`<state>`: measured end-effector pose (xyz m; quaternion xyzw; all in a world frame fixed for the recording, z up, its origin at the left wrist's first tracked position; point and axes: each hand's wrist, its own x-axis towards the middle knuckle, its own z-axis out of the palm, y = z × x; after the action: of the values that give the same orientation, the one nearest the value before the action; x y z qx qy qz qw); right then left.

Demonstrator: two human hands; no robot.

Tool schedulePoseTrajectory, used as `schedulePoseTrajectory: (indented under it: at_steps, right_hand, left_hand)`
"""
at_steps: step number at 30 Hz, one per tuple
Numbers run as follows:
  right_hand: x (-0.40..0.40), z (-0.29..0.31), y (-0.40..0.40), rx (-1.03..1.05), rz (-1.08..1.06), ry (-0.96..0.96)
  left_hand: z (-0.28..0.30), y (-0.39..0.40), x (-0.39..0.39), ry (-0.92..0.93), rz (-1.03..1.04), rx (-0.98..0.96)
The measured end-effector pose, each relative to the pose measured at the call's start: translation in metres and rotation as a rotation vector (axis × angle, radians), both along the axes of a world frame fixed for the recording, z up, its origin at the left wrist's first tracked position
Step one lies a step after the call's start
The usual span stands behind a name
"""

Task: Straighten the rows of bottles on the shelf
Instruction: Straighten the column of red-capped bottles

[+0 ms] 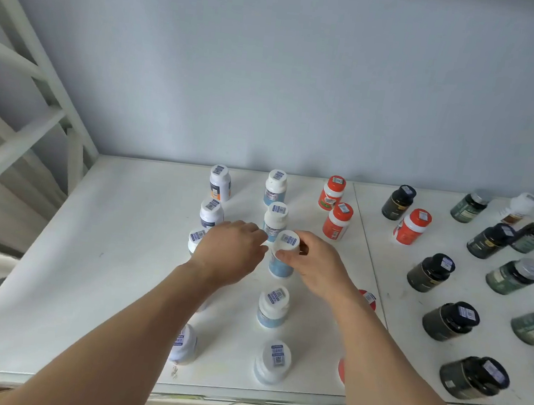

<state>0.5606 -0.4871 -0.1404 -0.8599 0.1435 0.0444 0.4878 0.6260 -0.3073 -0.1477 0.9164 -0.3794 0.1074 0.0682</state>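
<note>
White shelf (115, 252) against pale wall (273, 71)

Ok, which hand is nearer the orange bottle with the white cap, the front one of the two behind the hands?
Right. The right hand sits just in front of the orange bottle, pinching a blue-labelled bottle; the left hand is farther off, across that bottle.
</note>
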Motion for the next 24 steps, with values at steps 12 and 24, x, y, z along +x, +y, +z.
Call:
schedulePoseTrajectory:
  at_steps: [12, 24]
  right_hand:
    - [0.007, -0.019, 0.014, 0.0, -0.032, 0.031]
    - [0.01, 0.021, -0.02, -0.008, -0.03, 0.034]
  left_hand:
    - [-0.008, 0.01, 0.005, 0.038, 0.029, 0.015]
    - [0.024, -0.022, 0.012, 0.002, -0.024, -0.017]
